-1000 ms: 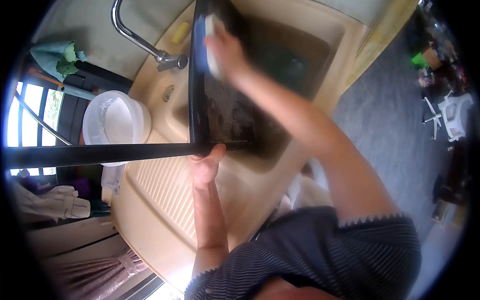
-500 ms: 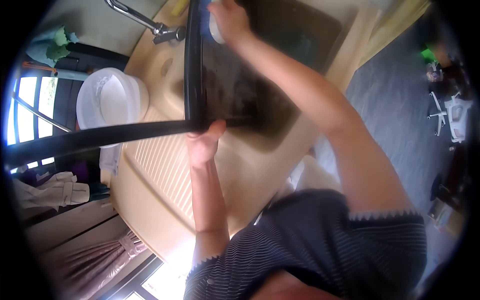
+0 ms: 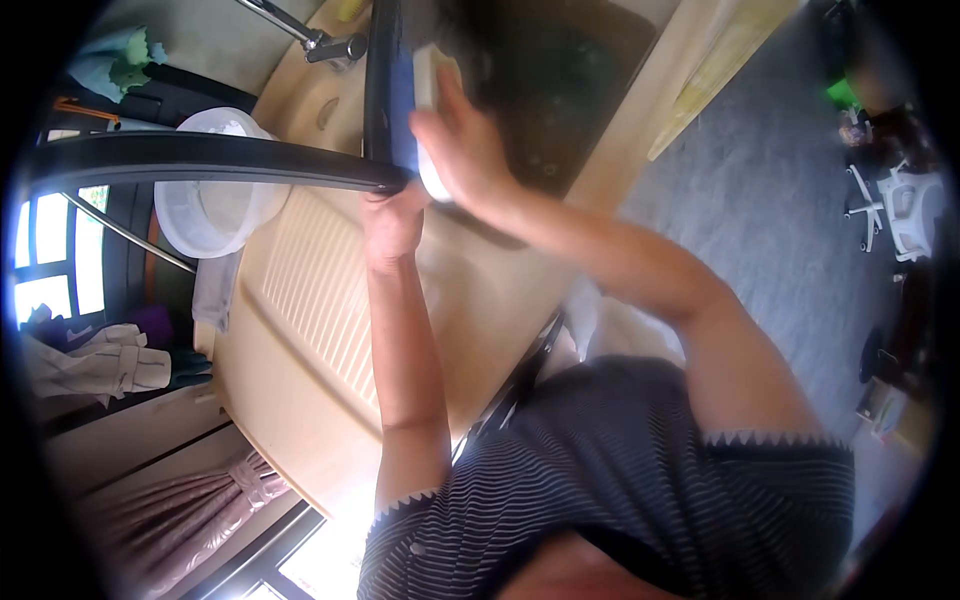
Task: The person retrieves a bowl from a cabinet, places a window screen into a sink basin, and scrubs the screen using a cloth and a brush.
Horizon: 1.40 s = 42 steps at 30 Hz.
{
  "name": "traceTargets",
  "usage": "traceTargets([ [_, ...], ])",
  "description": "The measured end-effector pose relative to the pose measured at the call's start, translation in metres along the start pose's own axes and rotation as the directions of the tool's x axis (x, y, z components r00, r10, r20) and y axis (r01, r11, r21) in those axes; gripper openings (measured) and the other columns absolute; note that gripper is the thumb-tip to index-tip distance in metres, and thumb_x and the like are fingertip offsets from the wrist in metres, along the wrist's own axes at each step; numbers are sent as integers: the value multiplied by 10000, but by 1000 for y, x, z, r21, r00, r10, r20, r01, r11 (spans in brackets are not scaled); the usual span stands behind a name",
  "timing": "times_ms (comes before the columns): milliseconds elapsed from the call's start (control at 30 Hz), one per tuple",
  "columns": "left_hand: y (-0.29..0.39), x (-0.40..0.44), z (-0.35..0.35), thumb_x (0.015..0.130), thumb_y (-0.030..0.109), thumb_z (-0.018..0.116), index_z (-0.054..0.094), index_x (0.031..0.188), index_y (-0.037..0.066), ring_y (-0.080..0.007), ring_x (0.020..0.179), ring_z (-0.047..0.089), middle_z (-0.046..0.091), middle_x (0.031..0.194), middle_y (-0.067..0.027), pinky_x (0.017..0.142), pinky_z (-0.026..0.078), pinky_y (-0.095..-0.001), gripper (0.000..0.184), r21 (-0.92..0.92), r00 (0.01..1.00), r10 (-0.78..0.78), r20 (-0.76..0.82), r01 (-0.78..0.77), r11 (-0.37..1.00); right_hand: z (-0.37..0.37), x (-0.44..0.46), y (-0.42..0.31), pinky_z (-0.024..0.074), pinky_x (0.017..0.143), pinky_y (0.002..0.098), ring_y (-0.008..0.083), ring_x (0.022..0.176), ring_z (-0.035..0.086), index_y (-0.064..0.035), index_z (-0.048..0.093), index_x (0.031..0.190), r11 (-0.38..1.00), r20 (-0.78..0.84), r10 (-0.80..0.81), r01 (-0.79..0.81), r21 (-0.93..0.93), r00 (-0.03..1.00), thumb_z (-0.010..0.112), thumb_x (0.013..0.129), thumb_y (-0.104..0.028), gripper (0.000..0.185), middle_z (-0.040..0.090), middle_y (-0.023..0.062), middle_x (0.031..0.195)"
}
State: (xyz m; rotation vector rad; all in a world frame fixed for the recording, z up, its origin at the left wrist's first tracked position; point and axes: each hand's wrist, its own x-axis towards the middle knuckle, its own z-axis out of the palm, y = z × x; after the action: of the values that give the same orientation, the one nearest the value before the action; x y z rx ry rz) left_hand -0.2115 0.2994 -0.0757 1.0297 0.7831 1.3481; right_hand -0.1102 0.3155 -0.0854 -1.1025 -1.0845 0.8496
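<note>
The left hand (image 3: 393, 225) curls round a black frame (image 3: 260, 162); the right hand (image 3: 468, 155) clasps a white-and-blue brush (image 3: 427, 90) against it. Any lettering on the distant box (image 3: 880, 411) is illegible.

Open room lies over the ribbed drainboard (image 3: 318, 325). At the drainboard's far end a black bar (image 3: 210, 162) cuts across, partly hiding the white tub (image 3: 215, 225). Along its right side stands the left forearm (image 3: 410, 340); farther right a gap opens between both forearms, blocked ahead by the right hand (image 3: 468, 148) and scrubber (image 3: 426, 78).
</note>
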Motion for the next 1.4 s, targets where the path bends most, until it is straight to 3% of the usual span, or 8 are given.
traceTargets([
  [200,3,0,-1,552,-141,511,571,931,28,-137,690,524,546,776,-19,605,412,-233,419,-67,995,0,97,7,998,10,76,-10,430,720,478,442,804,549,-47,434,1079,981,-200,122,-148,-121,972,484,723,-337,462,579,282,826],
  [700,-8,1,-4,599,-134,495,445,1176,63,-90,801,461,491,926,15,662,400,-214,611,139,998,30,62,-38,990,3,83,39,437,584,368,243,649,584,-7,452,1140,981,-5,15,-14,195,1000,519,778,-300,471,581,155,689],
  [800,-10,0,-3,633,-121,493,449,1149,55,-78,767,451,477,905,13,637,393,-203,547,221,1000,8,4,-9,975,-8,17,26,384,850,254,188,984,532,49,219,1319,934,161,64,-117,339,985,530,791,-279,695,527,189,1125],
  [1033,-8,-12,-4,664,-64,559,419,1187,-13,-162,906,483,511,1026,-79,804,407,-274,544,369,995,36,-89,-1,929,1,256,61,443,759,414,406,888,551,-22,445,1184,991,-4,79,-79,-107,997,485,730,-385,583,582,261,906],
  [1167,-5,-10,14,662,-37,592,392,1197,-58,-206,982,485,507,1090,-103,872,382,-306,572,417,982,184,-36,-152,896,0,383,85,436,563,338,216,626,543,12,531,1003,992,-111,-81,69,-109,990,548,757,-247,357,584,132,742],
  [1233,-5,-11,12,635,-2,634,381,1209,-53,-219,1029,471,495,1125,-107,897,370,-326,630,353,986,102,-130,-51,934,-6,341,90,451,747,406,373,873,568,-8,452,1128,994,74,111,-111,1,991,500,735,-360,530,585,237,924],
  [1333,-2,-13,18,625,119,741,378,1224,-35,-241,1103,436,459,1194,-110,942,351,-364,717,407,972,40,-231,60,912,-39,234,78,425,857,314,340,986,552,63,225,1307,928,314,-326,365,-75,892,493,778,-356,727,540,274,1055],
  [1400,-3,-15,17,625,108,739,378,1231,-24,-251,1115,429,450,1207,-111,949,350,-379,718,392,972,40,-233,57,918,-30,282,69,415,863,338,356,993,538,-36,287,1318,999,301,-25,33,-19,953,498,750,-365,690,531,259,1083],
])
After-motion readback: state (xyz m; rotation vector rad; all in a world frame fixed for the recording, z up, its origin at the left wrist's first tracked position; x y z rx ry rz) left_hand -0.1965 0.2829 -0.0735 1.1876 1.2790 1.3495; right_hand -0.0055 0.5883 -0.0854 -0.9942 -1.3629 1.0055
